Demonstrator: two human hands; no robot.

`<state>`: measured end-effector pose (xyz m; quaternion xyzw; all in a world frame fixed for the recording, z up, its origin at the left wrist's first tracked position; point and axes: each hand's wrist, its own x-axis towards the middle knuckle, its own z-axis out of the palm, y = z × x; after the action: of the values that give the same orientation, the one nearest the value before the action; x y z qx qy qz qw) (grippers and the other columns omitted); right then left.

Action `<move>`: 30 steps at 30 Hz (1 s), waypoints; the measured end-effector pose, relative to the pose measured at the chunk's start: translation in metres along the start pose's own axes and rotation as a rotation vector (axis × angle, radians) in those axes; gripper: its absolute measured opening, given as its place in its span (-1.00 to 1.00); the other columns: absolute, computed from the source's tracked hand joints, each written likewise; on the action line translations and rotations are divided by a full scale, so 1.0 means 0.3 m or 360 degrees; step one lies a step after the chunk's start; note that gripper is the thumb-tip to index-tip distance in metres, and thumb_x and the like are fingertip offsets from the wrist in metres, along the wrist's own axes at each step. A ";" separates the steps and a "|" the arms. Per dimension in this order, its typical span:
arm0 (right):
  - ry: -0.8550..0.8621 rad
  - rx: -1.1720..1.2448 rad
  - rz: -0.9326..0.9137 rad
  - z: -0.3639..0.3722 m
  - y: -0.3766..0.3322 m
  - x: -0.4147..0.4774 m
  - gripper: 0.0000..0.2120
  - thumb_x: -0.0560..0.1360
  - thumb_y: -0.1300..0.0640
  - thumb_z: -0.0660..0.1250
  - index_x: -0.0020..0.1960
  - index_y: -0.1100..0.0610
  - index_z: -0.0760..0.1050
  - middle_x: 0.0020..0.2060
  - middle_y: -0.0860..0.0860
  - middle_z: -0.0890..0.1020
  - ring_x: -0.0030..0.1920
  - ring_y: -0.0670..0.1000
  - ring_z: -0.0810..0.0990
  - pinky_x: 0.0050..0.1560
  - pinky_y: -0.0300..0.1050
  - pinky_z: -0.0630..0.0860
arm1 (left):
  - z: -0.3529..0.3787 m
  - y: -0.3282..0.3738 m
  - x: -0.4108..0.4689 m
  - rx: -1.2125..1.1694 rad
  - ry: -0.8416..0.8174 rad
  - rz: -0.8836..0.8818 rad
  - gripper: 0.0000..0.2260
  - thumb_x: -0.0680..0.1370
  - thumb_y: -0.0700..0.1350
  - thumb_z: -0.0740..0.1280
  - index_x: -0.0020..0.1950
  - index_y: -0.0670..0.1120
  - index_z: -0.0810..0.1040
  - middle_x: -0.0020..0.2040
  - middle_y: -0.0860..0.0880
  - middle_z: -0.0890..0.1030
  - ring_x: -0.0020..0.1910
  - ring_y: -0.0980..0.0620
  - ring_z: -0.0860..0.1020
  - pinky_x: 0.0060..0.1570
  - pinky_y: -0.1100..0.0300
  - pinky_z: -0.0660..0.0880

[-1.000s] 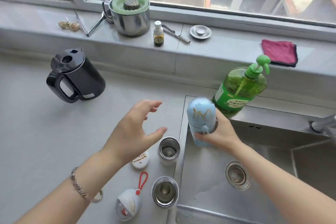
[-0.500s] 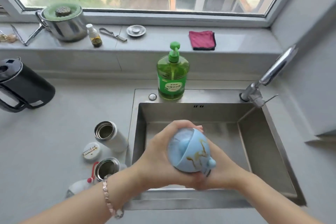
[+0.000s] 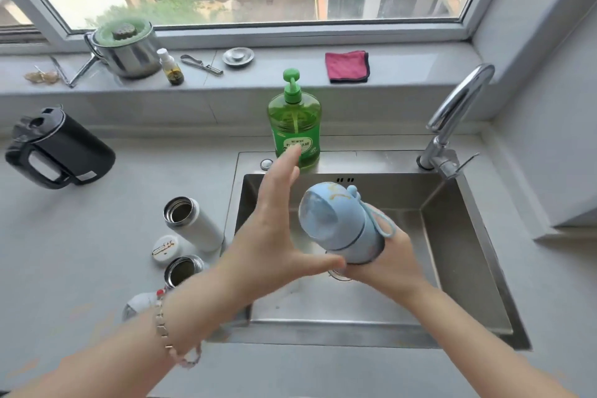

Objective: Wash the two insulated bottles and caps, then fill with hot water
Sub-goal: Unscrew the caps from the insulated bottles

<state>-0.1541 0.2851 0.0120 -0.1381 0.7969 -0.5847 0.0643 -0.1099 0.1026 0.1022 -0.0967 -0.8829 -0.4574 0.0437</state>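
Note:
My right hand [image 3: 384, 260] grips a pale blue bottle cap [image 3: 339, 223] with a loop strap, held over the steel sink [image 3: 452, 252]. My left hand [image 3: 274, 229] is flat and open beside the cap, fingers stretched toward the soap bottle, thumb near the cap's lower rim. Two open steel-lined bottles stand on the counter left of the sink: a white one [image 3: 190, 221] and another [image 3: 182, 270] partly behind my left forearm. A small white inner lid [image 3: 165, 249] lies between them. A white cap with a red loop [image 3: 139, 305] lies nearer me, mostly hidden.
A green dish soap pump bottle [image 3: 294, 126] stands on the sink's back rim, the faucet [image 3: 452, 119] at right. A black electric kettle [image 3: 58, 149] sits on the counter at left. The sill holds a steel pot [image 3: 124, 45], small bottle [image 3: 171, 68], metal stopper [image 3: 238, 56] and red cloth [image 3: 347, 66].
My left hand has come off the blue cap and opened flat beside it. The cap has turned in my right hand and moved right, its strap now showing.

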 end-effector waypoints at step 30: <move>-0.0912 -0.1830 0.0331 0.041 0.038 0.087 -0.44 0.24 -0.04 0.41 0.19 -0.03 0.34 -0.11 -0.05 0.42 -0.08 0.02 0.42 -0.16 -0.16 0.29 | -0.308 -0.191 -0.131 0.0854 0.0263 -0.0920 -0.48 0.31 0.16 0.45 0.18 0.12 0.32 0.03 0.06 0.46 -0.02 -0.01 0.45 -0.09 0.16 0.33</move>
<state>-0.1773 0.2694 -0.0011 -0.2231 0.9431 0.0043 0.2464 -0.0845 -0.0102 0.1033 0.2075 -0.9553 -0.2104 0.0079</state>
